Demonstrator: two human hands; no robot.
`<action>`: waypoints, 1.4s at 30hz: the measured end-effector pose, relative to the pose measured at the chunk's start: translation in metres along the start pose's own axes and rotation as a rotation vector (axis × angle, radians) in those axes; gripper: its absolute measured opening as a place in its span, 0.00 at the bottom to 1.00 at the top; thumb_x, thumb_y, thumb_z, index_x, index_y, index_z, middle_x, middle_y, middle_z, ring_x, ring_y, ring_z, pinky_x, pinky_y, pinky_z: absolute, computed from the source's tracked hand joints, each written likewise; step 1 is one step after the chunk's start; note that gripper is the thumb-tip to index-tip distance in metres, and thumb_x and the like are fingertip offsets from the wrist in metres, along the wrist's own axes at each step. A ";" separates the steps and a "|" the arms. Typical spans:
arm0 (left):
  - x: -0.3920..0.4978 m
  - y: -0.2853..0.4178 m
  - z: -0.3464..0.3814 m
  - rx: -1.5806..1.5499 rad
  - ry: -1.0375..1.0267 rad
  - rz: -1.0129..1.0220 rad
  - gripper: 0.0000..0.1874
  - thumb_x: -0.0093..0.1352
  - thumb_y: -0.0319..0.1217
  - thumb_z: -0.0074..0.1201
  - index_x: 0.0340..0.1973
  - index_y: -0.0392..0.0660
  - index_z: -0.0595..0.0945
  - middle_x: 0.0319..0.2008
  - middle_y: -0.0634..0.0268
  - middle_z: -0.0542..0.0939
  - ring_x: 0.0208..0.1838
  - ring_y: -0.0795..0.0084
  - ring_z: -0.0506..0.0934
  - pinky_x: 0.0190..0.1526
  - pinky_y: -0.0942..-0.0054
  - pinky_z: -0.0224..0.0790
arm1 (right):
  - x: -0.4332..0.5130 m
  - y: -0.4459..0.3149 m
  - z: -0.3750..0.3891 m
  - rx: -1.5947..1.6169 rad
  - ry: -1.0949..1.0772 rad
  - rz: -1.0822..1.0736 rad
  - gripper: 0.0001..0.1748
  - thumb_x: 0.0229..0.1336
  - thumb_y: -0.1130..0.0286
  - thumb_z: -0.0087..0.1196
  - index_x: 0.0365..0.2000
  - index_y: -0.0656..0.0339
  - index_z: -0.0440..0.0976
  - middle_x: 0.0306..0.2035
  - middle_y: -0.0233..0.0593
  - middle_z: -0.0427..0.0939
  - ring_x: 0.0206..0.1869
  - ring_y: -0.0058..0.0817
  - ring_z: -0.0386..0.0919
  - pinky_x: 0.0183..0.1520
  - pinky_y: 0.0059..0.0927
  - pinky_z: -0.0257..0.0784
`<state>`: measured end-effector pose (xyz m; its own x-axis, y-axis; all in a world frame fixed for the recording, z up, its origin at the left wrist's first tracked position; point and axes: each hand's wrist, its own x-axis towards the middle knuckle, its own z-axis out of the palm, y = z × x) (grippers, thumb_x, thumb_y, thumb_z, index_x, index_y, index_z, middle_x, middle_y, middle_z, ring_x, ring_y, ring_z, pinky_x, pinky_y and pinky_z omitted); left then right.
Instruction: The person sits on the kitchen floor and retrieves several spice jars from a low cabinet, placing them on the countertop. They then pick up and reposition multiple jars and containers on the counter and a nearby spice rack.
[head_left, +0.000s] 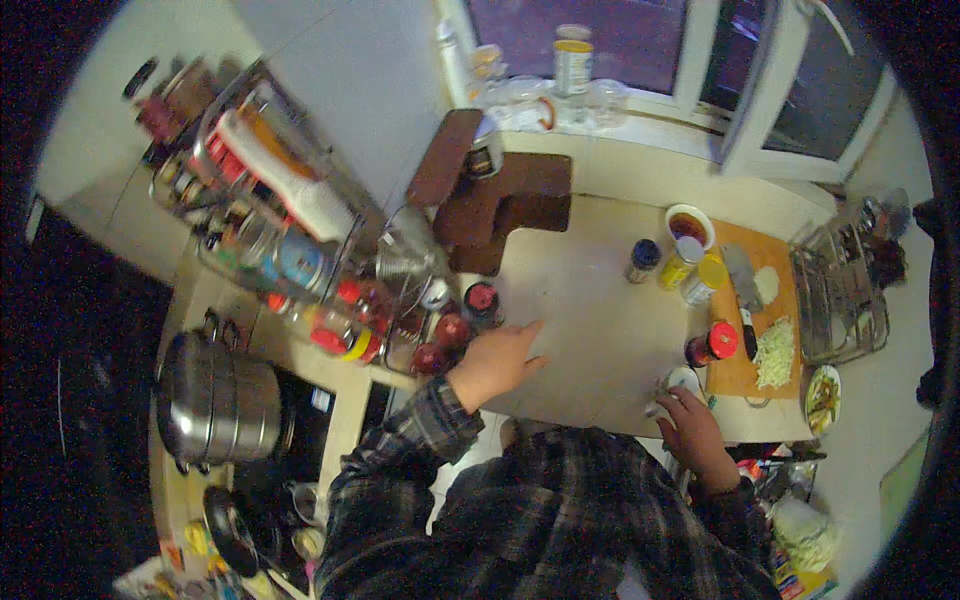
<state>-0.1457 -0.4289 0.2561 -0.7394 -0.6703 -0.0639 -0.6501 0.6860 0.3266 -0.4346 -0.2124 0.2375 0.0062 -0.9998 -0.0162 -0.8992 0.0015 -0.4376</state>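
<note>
My left hand (495, 366) is over the left part of the counter, fingers apart, with nothing seen in it. Just beyond it stands a dark jar with a red lid (482, 298). My right hand (690, 431) is at the counter's front edge, its fingers on a small whitish object (660, 397) that is too blurred to name. A small white dish (683, 381) lies right by those fingertips. Beyond it are a red-lidded jar (721, 342) and a wooden cutting board (731, 384) with a cleaver (741, 277), a black-handled knife part and shredded pale vegetable (777, 354).
Several seasoning jars (684, 261) and a bowl of dark sauce (688, 225) stand at the back. A wire rack (836, 300) is at right, near a dish of cut food (823, 401). Bottles fill a rack (300, 247) at left, above a steel steamer pot (221, 397).
</note>
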 end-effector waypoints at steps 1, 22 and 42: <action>-0.023 -0.005 0.002 0.001 0.013 -0.043 0.29 0.66 0.45 0.55 0.59 0.44 0.70 0.45 0.51 0.80 0.46 0.50 0.79 0.42 0.55 0.74 | 0.011 -0.006 0.002 -0.043 -0.019 -0.048 0.21 0.53 0.71 0.59 0.49 0.58 0.72 0.54 0.48 0.72 0.54 0.50 0.72 0.56 0.44 0.70; -0.442 -0.069 0.136 -0.140 0.823 -1.629 0.21 0.66 0.41 0.57 0.47 0.39 0.78 0.38 0.49 0.83 0.42 0.48 0.81 0.44 0.57 0.74 | 0.147 -0.079 0.106 -0.076 -0.453 -0.701 0.22 0.53 0.68 0.62 0.48 0.60 0.72 0.47 0.50 0.74 0.51 0.51 0.72 0.55 0.46 0.69; -0.511 -0.133 0.211 -1.381 1.578 -1.266 0.19 0.77 0.47 0.39 0.40 0.44 0.75 0.34 0.63 0.79 0.37 0.68 0.79 0.43 0.69 0.73 | 0.157 -0.089 0.111 -0.200 -0.563 -0.533 0.24 0.53 0.66 0.61 0.51 0.60 0.72 0.52 0.51 0.74 0.57 0.51 0.70 0.61 0.44 0.66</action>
<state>0.2819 -0.1182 0.0462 0.7675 -0.4989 -0.4026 0.4202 -0.0828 0.9036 -0.3051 -0.3676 0.1744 0.6294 -0.7059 -0.3248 -0.7737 -0.5308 -0.3458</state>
